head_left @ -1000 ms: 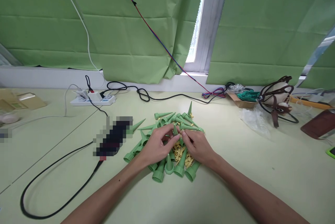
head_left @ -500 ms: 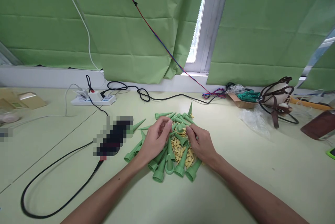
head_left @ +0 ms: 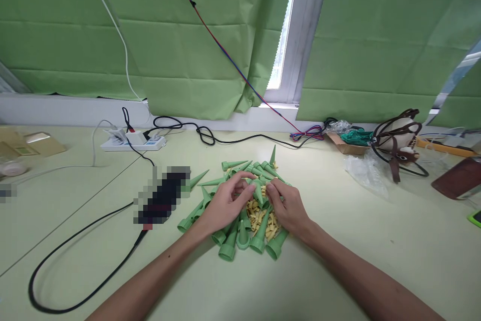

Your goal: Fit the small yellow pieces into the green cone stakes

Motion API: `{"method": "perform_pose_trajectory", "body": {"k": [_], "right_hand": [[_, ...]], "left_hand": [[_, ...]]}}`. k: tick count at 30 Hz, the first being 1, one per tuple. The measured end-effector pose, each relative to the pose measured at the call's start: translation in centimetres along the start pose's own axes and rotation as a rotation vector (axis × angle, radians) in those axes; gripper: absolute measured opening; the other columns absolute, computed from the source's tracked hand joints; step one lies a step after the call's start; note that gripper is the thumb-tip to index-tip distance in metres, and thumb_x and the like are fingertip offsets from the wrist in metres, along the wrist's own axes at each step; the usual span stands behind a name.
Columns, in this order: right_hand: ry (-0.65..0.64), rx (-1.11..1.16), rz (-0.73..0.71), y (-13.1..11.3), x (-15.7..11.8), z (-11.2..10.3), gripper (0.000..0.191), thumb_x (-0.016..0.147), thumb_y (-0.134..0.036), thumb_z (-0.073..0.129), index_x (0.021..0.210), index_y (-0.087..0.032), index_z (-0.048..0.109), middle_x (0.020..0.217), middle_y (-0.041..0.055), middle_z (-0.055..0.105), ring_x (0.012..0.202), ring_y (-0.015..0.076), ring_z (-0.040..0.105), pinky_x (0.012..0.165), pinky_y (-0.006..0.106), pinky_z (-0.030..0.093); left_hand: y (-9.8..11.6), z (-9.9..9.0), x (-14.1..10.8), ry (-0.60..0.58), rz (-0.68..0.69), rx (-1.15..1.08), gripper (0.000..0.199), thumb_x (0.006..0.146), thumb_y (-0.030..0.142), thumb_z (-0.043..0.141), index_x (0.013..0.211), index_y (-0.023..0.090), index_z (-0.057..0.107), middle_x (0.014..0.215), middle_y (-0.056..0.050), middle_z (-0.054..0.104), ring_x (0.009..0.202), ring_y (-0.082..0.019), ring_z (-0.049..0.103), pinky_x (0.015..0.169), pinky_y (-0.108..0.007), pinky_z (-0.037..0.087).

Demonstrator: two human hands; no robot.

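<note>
Over the pile, my left hand (head_left: 231,196) is curled with its thumb and fingertips at a green plastic spike (head_left: 258,193), a hollow cone whose tip points down toward me. My right hand (head_left: 283,201) is closed in a pinch at the right side of that spike, on a small yellow plastic piece (head_left: 263,191) that shows beside its fingertips. Its exact shape is partly hidden by the fingers. Below and between the hands lie several loose yellow pieces (head_left: 257,218). More green spikes (head_left: 229,243) lie around them, their wide open ends mostly toward me.
Left of the pile is a blurred dark device (head_left: 165,196) with a black cable (head_left: 33,281) looping across the table. A power strip (head_left: 133,143) stands at the back left. Toward the right are a crumpled clear bag (head_left: 366,173), a small cardboard box (head_left: 345,144) and a strapped bag (head_left: 398,135).
The fingers of my left hand have opened somewhat and shifted toward the spike. The spike between my hands has tilted, its tip now toward me. My right hand stays pinched in nearly the same place.
</note>
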State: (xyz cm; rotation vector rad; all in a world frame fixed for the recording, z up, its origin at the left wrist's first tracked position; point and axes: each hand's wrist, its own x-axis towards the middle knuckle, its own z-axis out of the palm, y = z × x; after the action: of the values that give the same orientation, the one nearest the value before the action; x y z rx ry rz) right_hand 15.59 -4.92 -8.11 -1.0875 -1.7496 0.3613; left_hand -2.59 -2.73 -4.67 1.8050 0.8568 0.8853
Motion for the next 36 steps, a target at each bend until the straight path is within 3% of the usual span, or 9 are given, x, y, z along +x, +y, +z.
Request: {"method": "perform_pose_trajectory", "body": {"k": [11,19,26,32,36], "right_hand": [[0.002,0.025,0.007,0.17,0.06,0.04,0.035,0.102,-0.033,0.034,0.068,-0.023,0.033,0.060,-0.0036,0.037,0.052,0.0127,0.035,0.053,0.028,0.029],[0.000,0.018,0.005,0.20,0.09,-0.05,0.037,0.101,-0.032,0.034,0.065,-0.022,0.033,0.057,-0.0037,0.036,0.050,0.0121,0.033,0.052,0.029,0.027],[0.009,0.020,0.041,0.14,0.13,-0.02,0.042,0.101,-0.032,0.033,0.060,-0.022,0.033,0.052,-0.0040,0.036,0.047,0.0112,0.031,0.050,0.029,0.025],[0.027,0.023,0.021,-0.25,0.16,-0.16,0.041,0.101,-0.033,0.033,0.062,-0.021,0.037,0.053,-0.0037,0.039,0.047,0.0112,0.035,0.050,0.028,0.028],[0.064,0.066,0.011,-0.52,0.12,-0.14,0.037,0.102,-0.031,0.034,0.067,-0.021,0.042,0.056,-0.0037,0.042,0.049,0.0114,0.040,0.052,0.027,0.032]], "left_hand": [[0.54,-0.40,-0.37,0.012,0.035,0.177,0.034,0.093,0.040,0.057,0.124,0.027,0.052,0.093,-0.002,0.054,0.079,-0.016,0.060,0.061,-0.023,0.049],[0.74,-0.38,-0.39,0.007,0.130,0.285,0.032,0.094,0.033,0.057,0.125,0.027,0.053,0.105,-0.004,0.061,0.079,-0.014,0.062,0.060,-0.022,0.050],[0.06,-0.38,-0.41,0.005,0.185,0.337,0.035,0.094,0.029,0.057,0.129,0.026,0.053,0.102,-0.004,0.063,0.077,-0.014,0.060,0.063,-0.022,0.050],[0.27,-0.33,-0.40,0.040,0.180,0.346,0.039,0.093,0.030,0.058,0.131,0.029,0.048,0.111,-0.004,0.063,0.076,-0.013,0.060,0.056,-0.020,0.046],[0.22,-0.17,-0.29,0.097,0.177,0.293,0.031,0.093,0.033,0.058,0.122,0.025,0.048,0.107,-0.004,0.060,0.079,-0.014,0.060,0.057,-0.021,0.045]]}}
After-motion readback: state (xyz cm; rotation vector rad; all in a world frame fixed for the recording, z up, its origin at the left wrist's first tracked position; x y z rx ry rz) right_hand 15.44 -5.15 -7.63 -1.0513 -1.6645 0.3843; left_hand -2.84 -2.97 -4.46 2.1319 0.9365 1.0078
